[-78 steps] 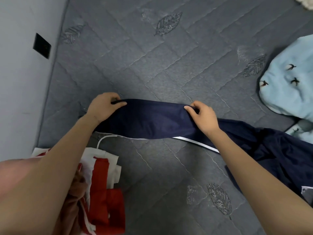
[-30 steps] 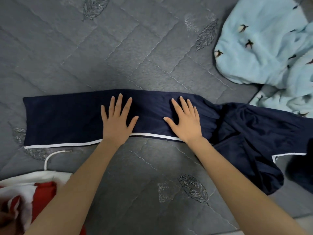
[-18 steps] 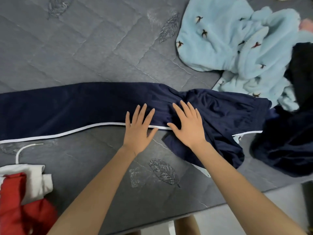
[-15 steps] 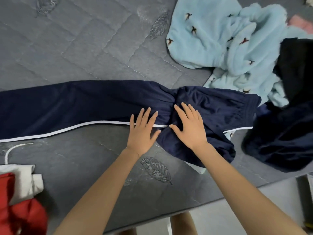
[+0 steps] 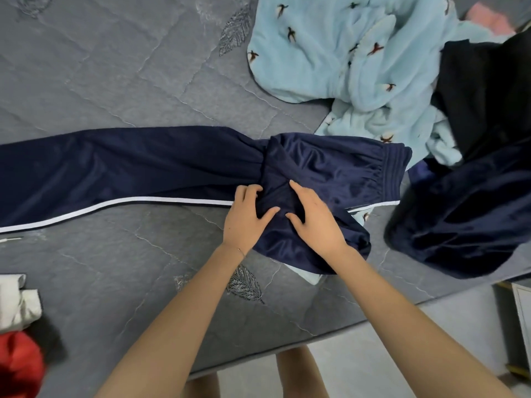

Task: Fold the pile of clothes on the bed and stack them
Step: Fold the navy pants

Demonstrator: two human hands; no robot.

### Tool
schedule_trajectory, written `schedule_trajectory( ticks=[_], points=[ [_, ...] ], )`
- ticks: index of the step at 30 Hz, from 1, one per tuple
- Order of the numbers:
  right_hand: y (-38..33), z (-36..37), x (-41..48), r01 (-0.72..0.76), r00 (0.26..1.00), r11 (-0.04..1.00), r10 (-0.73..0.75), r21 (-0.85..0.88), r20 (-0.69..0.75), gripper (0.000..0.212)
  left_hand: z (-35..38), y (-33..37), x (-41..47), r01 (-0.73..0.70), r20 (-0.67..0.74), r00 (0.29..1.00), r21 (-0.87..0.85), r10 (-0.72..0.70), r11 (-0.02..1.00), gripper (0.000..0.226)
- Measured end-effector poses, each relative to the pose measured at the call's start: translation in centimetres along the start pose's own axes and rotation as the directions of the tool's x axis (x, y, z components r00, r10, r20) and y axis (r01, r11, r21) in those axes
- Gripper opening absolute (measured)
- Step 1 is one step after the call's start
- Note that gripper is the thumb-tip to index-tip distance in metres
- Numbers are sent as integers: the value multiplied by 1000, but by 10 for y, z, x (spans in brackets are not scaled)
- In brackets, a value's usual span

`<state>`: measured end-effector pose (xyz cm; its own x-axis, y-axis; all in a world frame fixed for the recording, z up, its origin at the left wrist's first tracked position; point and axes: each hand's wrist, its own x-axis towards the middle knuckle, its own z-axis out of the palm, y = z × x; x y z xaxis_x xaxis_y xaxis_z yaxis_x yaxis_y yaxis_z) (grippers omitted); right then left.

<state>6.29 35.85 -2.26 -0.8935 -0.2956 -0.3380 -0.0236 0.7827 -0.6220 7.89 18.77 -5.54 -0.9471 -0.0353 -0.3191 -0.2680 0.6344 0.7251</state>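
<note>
1. Head view: the navy trousers (image 5: 129,165) lie stretched across the bed (image 5: 115,67), leg flat to the left, waistband at the right, touching the light blue fleece (image 5: 344,53).
2. Both hands, spread flat half a second ago, have drawn together on the rumpled seat. The left hand (image 5: 247,219) now pinches a bunch of cloth in its grip. The right hand (image 5: 313,219) presses with straight fingers, holding nothing.
3. Smoothing appears to give way to tugging the seat straight. No fold is made yet, and dark garments (image 5: 459,211) wait unfolded at right.
</note>
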Motion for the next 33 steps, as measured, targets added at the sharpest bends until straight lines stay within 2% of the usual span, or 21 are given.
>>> schedule_trajectory(
  ticks=[3, 6, 11, 19, 24, 27, 33],
  points=[
    [-10, 4, -1, -71, 997, 993, 70, 100, 7, 58, -10, -4, 3, 52, 55, 997, -98, -47, 994, 37],
    [-24, 11, 4, -41, 998, 997, 44, 70, -39, 41, -28, -11, 1, 40, 82, 996, -158, -27, 987, 19],
    [-60, 27, 19, 7, 1000, 999, -6, -35, 4, 11, -74, -28, -8, -9, -82, 997, -295, -16, 955, 15],
    [-123, 66, 46, -46, 999, 987, 42, -156, -32, 16, -182, -85, -8, 13, -360, 921, -349, -147, 937, 9],
    [-171, 100, 74, -24, 998, 979, 10, -202, -67, 19, -238, -132, -12, 117, -408, 871, -367, -272, 923, 4],
    [-199, 119, 91, -29, 997, 980, 14, -195, -78, 23, -264, -158, -15, 182, -432, 830, -390, -353, 903, 16],
    [-241, 149, 117, -32, 999, 984, 29, -178, -18, 23, -302, -212, -16, 237, -459, 788, -389, -410, 890, 14]
  ],
)
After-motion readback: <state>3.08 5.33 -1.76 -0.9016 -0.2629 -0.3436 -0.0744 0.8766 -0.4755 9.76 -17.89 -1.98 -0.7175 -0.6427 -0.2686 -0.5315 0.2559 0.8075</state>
